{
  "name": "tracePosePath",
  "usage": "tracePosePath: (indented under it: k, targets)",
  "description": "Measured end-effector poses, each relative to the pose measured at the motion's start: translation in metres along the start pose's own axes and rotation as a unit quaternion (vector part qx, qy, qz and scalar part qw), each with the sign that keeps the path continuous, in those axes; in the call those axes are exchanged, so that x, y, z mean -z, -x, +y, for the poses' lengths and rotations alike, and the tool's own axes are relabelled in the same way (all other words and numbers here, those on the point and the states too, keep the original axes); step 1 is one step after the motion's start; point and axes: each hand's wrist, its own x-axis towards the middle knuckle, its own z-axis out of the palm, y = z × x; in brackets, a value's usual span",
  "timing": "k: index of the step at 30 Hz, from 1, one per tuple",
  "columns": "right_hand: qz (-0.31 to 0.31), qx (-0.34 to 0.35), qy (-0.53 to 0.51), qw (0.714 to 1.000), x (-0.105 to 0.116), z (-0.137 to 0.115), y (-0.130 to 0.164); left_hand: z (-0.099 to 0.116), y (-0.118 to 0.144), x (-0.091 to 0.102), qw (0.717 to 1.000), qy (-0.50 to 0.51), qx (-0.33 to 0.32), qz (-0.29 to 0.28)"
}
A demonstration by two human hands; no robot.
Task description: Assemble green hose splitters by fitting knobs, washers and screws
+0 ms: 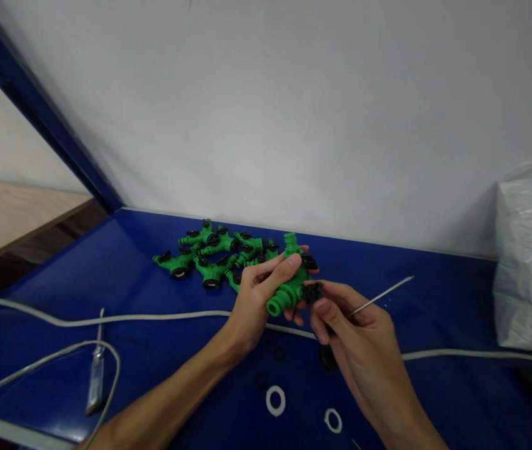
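My left hand (260, 294) is closed around a green plastic hose splitter (297, 281), thumb on top and fingers beneath. The splitter has ribbed hose ends and black valve knobs on its right side. At the lower black knob (313, 292), my right hand (359, 331) pinches with thumb and forefinger. A thin metal rod (387, 294) sticks out from between the right fingers, pointing up and right; its other end is hidden in the hand. Behind my left hand, several similar green splitters (212, 270) lie grouped on the blue table (190, 387).
White rings (276, 389) and dark rings (260, 382) lie near the front. A clear-handled screwdriver (95, 375) rests at left beneath a pale cable (153, 317) that crosses the table. A plastic-wrapped bundle (531, 262) stands at right; a white wall (294, 112) rises behind.
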Motion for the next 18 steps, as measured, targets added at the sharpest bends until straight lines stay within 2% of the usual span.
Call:
tracePosePath:
  k: [3, 5, 9, 11, 13, 18]
  targets:
    - [0.014, 0.067, 0.084, 0.994, -0.001, -0.003, 0.003, 0.0, 0.0, 0.001, 1.0, -0.004, 0.004, -0.002]
    - [0.033, 0.133, 0.156, 0.978, -0.003, -0.006, 0.005, 0.0, -0.001, 0.001, 1.0, -0.011, 0.0, -0.002]
    - [0.027, 0.286, 0.282, 0.915, -0.005, -0.009, 0.01, 0.002, 0.0, 0.002, 0.999, -0.032, -0.003, 0.005]
    - [0.017, 0.338, 0.322, 0.884, -0.003, -0.009, 0.011, 0.002, 0.0, 0.003, 0.999, -0.04, 0.0, 0.009]
    - [0.009, 0.362, 0.351, 0.864, 0.0, -0.008, 0.011, 0.002, 0.001, 0.002, 0.999, -0.046, 0.005, 0.007]
    - [-0.021, 0.387, 0.369, 0.845, 0.006, -0.011, 0.009, 0.001, 0.001, 0.001, 0.998, -0.055, 0.021, 0.003]
